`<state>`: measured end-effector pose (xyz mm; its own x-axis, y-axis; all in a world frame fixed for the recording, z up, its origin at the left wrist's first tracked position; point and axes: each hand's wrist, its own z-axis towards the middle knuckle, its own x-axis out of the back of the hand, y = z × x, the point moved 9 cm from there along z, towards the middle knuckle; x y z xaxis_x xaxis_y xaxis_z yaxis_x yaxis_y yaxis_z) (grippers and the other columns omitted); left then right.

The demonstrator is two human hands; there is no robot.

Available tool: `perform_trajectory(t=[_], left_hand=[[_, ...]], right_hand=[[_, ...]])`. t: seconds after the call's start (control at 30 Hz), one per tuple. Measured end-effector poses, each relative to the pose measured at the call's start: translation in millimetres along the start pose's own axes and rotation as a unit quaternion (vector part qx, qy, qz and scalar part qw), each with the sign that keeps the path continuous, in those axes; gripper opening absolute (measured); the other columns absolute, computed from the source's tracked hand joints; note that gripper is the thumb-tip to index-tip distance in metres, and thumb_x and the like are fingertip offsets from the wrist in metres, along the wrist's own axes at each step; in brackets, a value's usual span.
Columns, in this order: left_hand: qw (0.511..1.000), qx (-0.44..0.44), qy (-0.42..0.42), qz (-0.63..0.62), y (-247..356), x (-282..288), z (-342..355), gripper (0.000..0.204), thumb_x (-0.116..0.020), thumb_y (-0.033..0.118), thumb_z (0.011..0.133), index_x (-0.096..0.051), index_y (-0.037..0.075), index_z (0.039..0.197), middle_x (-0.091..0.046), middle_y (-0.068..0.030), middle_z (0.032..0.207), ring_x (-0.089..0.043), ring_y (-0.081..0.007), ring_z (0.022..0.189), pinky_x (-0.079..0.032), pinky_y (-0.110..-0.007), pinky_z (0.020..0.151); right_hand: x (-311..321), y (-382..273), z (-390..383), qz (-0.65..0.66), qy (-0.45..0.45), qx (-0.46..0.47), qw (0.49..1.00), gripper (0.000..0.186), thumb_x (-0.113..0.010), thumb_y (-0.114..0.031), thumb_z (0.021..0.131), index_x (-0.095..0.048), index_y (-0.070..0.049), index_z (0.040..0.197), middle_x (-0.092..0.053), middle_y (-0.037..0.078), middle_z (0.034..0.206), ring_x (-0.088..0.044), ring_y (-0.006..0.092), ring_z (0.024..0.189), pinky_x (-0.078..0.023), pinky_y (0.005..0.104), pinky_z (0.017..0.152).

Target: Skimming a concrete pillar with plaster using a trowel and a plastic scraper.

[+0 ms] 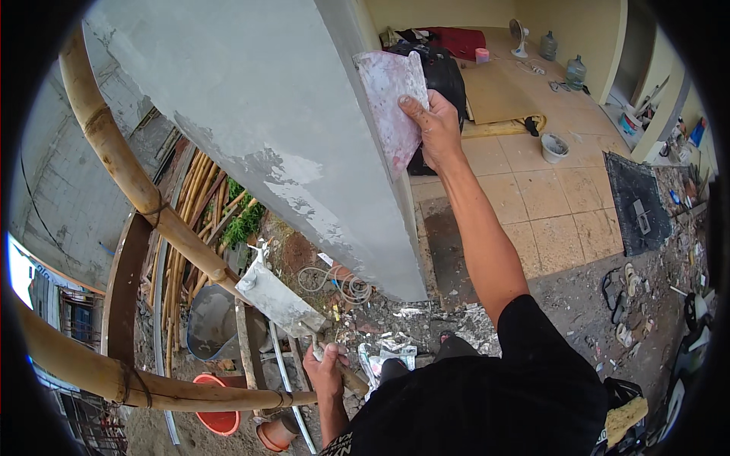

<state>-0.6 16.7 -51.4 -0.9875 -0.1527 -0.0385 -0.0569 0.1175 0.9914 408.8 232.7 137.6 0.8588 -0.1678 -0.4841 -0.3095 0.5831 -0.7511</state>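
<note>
My left hand [325, 370] is closed round the handle of a plastering trowel [283, 302], held low. Wet grey plaster sits in a lump at the far end of its pale blade. Up at the corner of the grey plastered wall [251, 83], my right hand [437, 129] grips a thin, stained whitish-pink flat sheet [389, 106] by its right side, thumb on the face towards me. The sheet's left edge lies along the wall's corner; whether it presses on the plaster I cannot tell. Lighter, patchy plaster shows lower on the wall.
Bamboo poles [194, 247] form a scaffold at the left. Below stand a grey tub [215, 323], an orange-red bucket [218, 406] and a coiled hose [334, 283]. On the tiled floor at right are a small white bucket [554, 148], a folded mat [506, 95] and a fan [519, 36].
</note>
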Motion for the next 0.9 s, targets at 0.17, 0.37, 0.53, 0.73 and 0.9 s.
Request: perform_trajectory(t=[0.17,0.37,0.53,0.73,0.9], left_hand=[[1.0,0.004,-0.012,-0.006,2.5,-2.1,-3.8,0.026,-0.069,0.023,0.088,-0.057,0.001,0.088,-0.063,-0.0081,0.072,-0.057,-0.0152,0.055,-0.045,-0.026,0.052],[1.0,0.016,-0.009,0.006,-7.7,0.1,-2.5,0.025,-0.07,0.023,0.088,-0.057,0.001,0.089,-0.062,-0.007,0.071,-0.056,-0.0148,0.054,-0.045,-0.026,0.052],[0.999,0.032,-0.027,0.011,-15.6,-1.0,2.0,0.027,-0.07,0.025,0.088,-0.057,0.001,0.09,-0.062,-0.0068,0.071,-0.057,-0.0145,0.055,-0.044,-0.026,0.052],[0.998,0.037,-0.036,0.026,-22.4,4.0,3.1,0.027,-0.07,0.025,0.088,-0.057,0.001,0.09,-0.062,-0.007,0.072,-0.058,-0.0142,0.055,-0.044,-0.025,0.052],[0.998,0.038,-0.04,0.019,-22.8,5.1,0.8,0.024,-0.069,0.022,0.088,-0.057,0.001,0.09,-0.063,-0.0072,0.072,-0.057,-0.0142,0.055,-0.044,-0.025,0.052]], right_hand=[[28.1,-0.1,-29.2,0.02,0.025,-0.053,0.998,0.029,-0.076,-0.018,0.083,-0.061,0.002,0.097,-0.065,0.006,0.089,-0.058,0.0086,0.077,-0.048,0.0246,0.069],[40.1,-6.0,-118.4,-0.005,0.062,-0.117,0.991,0.029,-0.075,-0.01,0.083,-0.059,0.003,0.103,-0.067,0.009,0.095,-0.062,0.011,0.084,-0.051,0.0269,0.076],[39.4,9.2,-146.4,-0.036,0.103,-0.155,0.982,0.03,-0.074,-0.01,0.083,-0.059,0.005,0.105,-0.067,0.01,0.096,-0.063,0.0116,0.082,-0.052,0.027,0.073],[42.2,23.2,-135.8,-0.066,0.14,-0.181,0.971,0.03,-0.075,-0.014,0.085,-0.059,0.004,0.102,-0.066,0.008,0.095,-0.061,0.0108,0.081,-0.051,0.0257,0.074],[50.5,30.1,-110.3,-0.116,0.158,-0.167,0.966,0.034,-0.077,-0.015,0.082,-0.06,0.007,0.101,-0.067,0.012,0.092,-0.062,0.013,0.078,-0.051,0.0264,0.07]])
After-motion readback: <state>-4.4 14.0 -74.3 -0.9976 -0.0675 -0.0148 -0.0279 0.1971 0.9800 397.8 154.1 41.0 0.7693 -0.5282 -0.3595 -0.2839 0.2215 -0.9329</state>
